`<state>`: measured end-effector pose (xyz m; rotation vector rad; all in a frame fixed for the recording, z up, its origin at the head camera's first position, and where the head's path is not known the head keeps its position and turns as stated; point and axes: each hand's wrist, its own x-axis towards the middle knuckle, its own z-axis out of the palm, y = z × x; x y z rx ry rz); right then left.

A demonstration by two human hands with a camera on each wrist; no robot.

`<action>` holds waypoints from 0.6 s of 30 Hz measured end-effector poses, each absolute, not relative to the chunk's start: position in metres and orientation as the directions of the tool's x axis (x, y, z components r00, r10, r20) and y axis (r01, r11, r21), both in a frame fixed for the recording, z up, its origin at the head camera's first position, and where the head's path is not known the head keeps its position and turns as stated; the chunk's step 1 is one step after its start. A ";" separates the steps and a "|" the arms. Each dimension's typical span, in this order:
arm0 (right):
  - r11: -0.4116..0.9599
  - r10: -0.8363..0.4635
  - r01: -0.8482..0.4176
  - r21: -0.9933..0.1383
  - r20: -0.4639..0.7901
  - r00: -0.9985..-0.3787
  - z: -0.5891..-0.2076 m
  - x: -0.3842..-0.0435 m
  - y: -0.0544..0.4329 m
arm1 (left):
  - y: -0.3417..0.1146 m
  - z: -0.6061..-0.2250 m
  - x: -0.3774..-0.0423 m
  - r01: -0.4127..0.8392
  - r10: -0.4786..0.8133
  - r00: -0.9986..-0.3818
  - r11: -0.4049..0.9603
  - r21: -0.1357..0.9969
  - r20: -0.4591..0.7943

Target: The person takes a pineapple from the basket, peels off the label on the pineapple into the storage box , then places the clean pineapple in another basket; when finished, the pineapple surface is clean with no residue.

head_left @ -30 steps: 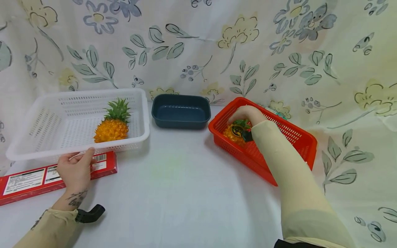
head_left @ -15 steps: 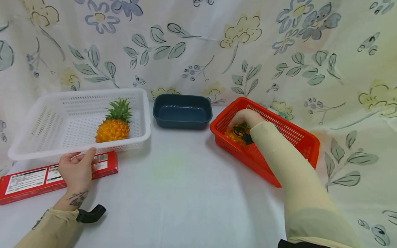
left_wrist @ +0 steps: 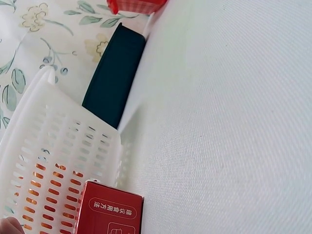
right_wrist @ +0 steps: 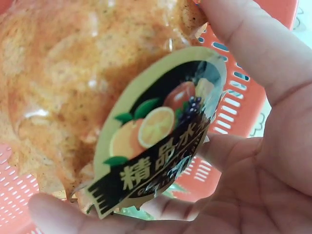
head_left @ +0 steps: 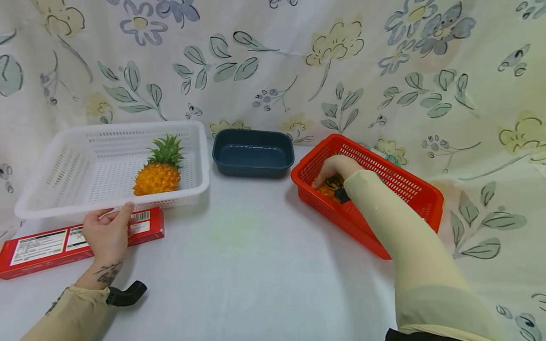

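My left hand (head_left: 107, 237) pinches the near rim of a white plastic basket (head_left: 81, 208), thumb uppermost. A pineapple (head_left: 157, 180) with a green crown stands at the right inside that basket. Over on the right, my right hand (head_left: 340, 168) reaches into a red basket (head_left: 337, 219) and grips a second pineapple (right_wrist: 53, 83). Its bumpy orange skin carries an oval fruit label (right_wrist: 158, 136), seen close up in the right wrist view. Thumb and fingers curl round its sides; most of it is hidden from the head view.
A dark blue rectangular dish (head_left: 253, 166) stands between the two baskets. The long red box (head_left: 147, 222) lies under the white basket's front edge. Behind everything hangs a floral cloth (head_left: 239, 94), and a white cloth (head_left: 256, 265) covers the table.
Inside the red basket my right hand has shifted its hold, and the green leaves beside it have gone from sight. My left hand stays on the white rim. The head view has drifted slightly.
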<state>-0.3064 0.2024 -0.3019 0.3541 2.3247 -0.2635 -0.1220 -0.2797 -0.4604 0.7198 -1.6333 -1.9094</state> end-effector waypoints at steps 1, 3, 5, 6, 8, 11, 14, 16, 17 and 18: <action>0.947 0.162 0.311 -0.081 -0.716 -0.679 -0.303 -0.307 0.203 | -0.280 -0.460 -0.122 0.044 -0.688 -0.723 -0.136 0.990 -0.062; 0.965 0.121 0.251 -0.080 -0.713 -0.691 -0.305 -0.309 0.204 | -0.280 -0.460 -0.121 0.042 -0.687 -0.724 -0.136 0.990 -0.063; 0.979 0.077 0.189 -0.080 -0.710 -0.700 -0.306 -0.311 0.206 | -0.280 -0.460 -0.122 0.043 -0.688 -0.723 -0.137 0.990 -0.064; 0.982 0.063 0.169 -0.081 -0.706 -0.705 -0.307 -0.311 0.207 | -0.280 -0.460 -0.122 0.047 -0.688 -0.723 -0.139 0.989 -0.062; 0.986 0.044 0.145 -0.085 -0.699 -0.714 -0.307 -0.311 0.208 | -0.279 -0.460 -0.122 0.053 -0.689 -0.722 -0.140 0.989 -0.059; 0.984 0.031 0.142 -0.105 -0.691 -0.722 -0.308 -0.310 0.209 | -0.279 -0.461 -0.122 0.067 -0.688 -0.724 -0.141 0.988 -0.050; 0.976 0.032 0.170 -0.135 -0.689 -0.724 -0.309 -0.309 0.210 | -0.280 -0.462 -0.123 0.073 -0.688 -0.725 -0.135 0.988 -0.041; 0.965 0.044 0.210 -0.158 -0.692 -0.721 -0.309 -0.309 0.210 | -0.280 -0.463 -0.123 0.072 -0.688 -0.725 -0.131 0.989 -0.039; 0.958 0.051 0.232 -0.170 -0.693 -0.719 -0.309 -0.308 0.211 | -0.280 -0.463 -0.123 0.070 -0.688 -0.725 -0.128 0.989 -0.038; 0.949 0.059 0.256 -0.183 -0.696 -0.716 -0.309 -0.308 0.211 | -0.281 -0.463 -0.123 0.070 -0.689 -0.724 -0.128 0.989 -0.038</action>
